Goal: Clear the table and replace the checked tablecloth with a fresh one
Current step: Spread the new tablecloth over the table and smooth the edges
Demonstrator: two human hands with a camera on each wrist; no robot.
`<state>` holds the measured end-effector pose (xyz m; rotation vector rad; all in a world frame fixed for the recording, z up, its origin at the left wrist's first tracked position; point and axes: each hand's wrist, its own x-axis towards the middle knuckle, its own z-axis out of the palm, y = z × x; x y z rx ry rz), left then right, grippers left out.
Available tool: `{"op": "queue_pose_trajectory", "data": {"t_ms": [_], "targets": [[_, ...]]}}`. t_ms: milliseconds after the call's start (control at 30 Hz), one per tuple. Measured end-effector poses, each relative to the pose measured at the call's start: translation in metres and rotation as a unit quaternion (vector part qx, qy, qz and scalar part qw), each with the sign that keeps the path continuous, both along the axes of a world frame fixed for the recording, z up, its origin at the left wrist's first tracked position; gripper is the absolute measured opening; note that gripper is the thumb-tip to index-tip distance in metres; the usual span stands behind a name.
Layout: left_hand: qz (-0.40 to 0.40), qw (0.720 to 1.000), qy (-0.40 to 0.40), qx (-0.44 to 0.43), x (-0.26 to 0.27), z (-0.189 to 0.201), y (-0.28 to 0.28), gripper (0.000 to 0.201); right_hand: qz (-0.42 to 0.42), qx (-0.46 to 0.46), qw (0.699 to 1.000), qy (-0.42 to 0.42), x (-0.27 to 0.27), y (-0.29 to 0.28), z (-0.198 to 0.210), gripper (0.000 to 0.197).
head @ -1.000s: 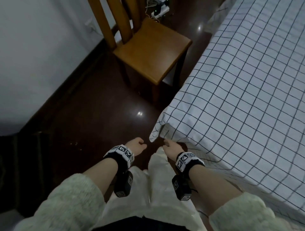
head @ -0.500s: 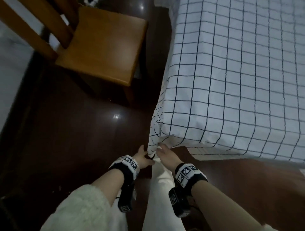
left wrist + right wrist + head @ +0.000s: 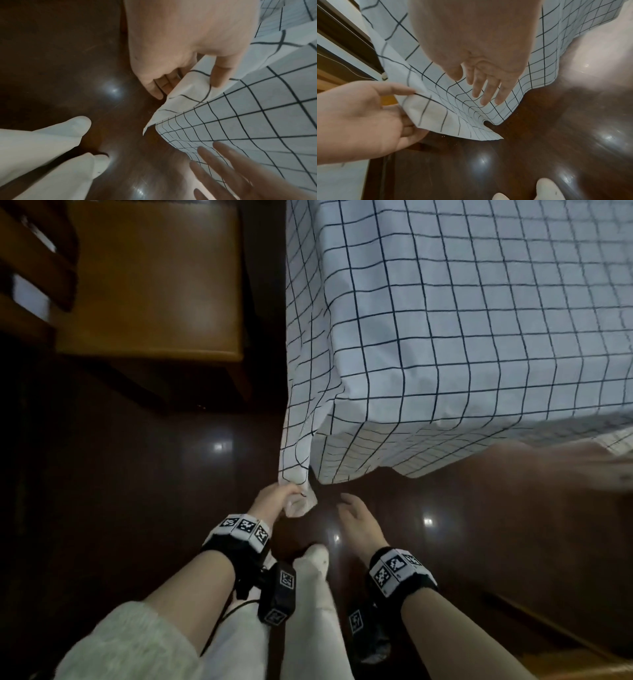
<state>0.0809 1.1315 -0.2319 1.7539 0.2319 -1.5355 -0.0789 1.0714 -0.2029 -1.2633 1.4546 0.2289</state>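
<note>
Thin, soft tablecloth point(image 3: 462, 337): light, limp, likely to fold and slide off with a steady pull, little risk of damage beyond snagging on the table edge. Best taken at the hanging corner point(image 3: 187, 86) and along the hem, one hand per spot, then drawn off toward the body. White with a thin dark grid, smooth on top, draped over the table and hanging down at the near corner above the dark glossy floor point(image 3: 137, 491). Nothing visible on the covered part in view. Left hand point(image 3: 274, 501) pinching that corner, thumb and curled fingers clamped on the fabric. Right hand point(image 3: 356, 518) just beside the hem, fingers point(image 3: 486, 94) straight and slightly apart, holding nothing. Wooden chair point(image 3: 154, 285) near the table's left side, apart from the cloth.
</note>
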Motion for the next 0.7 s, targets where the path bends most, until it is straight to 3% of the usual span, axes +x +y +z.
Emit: {"op": "queue_pose_trajectory", "data": {"t_ms": [100,233,333,467,533,700], "targets": [[0.107,0.99,0.067,-0.058,0.007,0.013,0.024,0.047,0.009,-0.001,1.0,0.006,0.003,0.007,0.0,0.039],[0.187,0.966,0.148,-0.103,0.012,0.016,0.05,0.043,0.009,-0.01,1.0,-0.007,0.01,0.013,-0.006,0.036],[0.169,0.964,0.181,-0.102,0.012,0.022,0.057,0.035,0.005,-0.003,1.0,-0.022,0.015,0.02,-0.008,0.033],[0.131,0.968,0.192,-0.098,0.009,0.019,0.067,0.045,0.015,0.01,0.999,-0.042,0.02,0.025,-0.006,0.028],[0.098,0.969,0.196,-0.113,0.009,0.021,0.073,0.041,0.019,0.022,0.998,-0.059,0.024,0.027,-0.003,0.029],[0.122,0.984,0.095,-0.086,0.012,0.011,0.089,0.037,0.056,-0.004,0.996,-0.066,0.028,0.03,0.008,0.035]]}}
